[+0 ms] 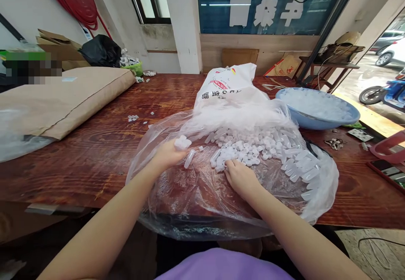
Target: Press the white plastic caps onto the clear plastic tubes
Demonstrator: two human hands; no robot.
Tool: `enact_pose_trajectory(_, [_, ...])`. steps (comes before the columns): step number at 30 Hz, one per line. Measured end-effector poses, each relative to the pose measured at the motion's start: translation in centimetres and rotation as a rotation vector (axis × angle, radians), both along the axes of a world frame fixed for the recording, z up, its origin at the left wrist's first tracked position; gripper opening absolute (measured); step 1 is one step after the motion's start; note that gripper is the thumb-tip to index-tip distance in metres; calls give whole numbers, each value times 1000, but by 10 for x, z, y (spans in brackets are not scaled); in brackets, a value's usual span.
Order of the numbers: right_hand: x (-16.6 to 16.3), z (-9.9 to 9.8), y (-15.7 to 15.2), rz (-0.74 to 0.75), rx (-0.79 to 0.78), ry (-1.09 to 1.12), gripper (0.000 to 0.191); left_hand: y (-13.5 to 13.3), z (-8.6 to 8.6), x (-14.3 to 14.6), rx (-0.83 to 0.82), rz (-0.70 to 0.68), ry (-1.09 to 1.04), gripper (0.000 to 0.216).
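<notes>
left hand: this hand (171, 155) is raised over the left part of the clear bag, its grip closed around a clump of white pieces (182, 142) that shows above the fingers.
right hand: this hand (242, 179) reaches to the near edge of the heap, fingertips touching it; whether the grip is pinched on a piece, i cannot tell.
heap: small white pieces (243, 150) lie loose between the hands and toward the right, on the clear bag.
single tube: one translucent tube (189, 159) lies just beside the left hand, apart from the heap.
longer tubes: more translucent tubes (297, 164) lie along the right side of the heap.
clear bag: the crumpled plastic (196, 199) spreads over the counter (72, 166) and hangs past its near edge.
printed sack: a white sack (229, 86) with lettering stands behind the heap.
basin: a blue basin (319, 121), filled with whitish pieces, sits at the right, behind the tubes.
left side: a big brown paper package (85, 90) lies on the counter, well apart from the hands.
</notes>
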State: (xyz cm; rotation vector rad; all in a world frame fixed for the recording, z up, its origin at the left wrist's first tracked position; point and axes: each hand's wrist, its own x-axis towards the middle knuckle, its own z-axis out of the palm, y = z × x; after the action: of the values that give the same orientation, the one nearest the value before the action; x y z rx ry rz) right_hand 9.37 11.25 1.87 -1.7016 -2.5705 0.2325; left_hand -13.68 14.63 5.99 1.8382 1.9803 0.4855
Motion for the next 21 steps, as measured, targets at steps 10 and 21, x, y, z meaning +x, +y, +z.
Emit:
enact_pose_trajectory(10, [9,-2,-11,44,-54,-21,19,-4,-18,39,-164,52,340,28])
enact_pose_trajectory(21, [66,-13,-45,-188,24,681,22,-9,-24,27,-106,-202,367,26])
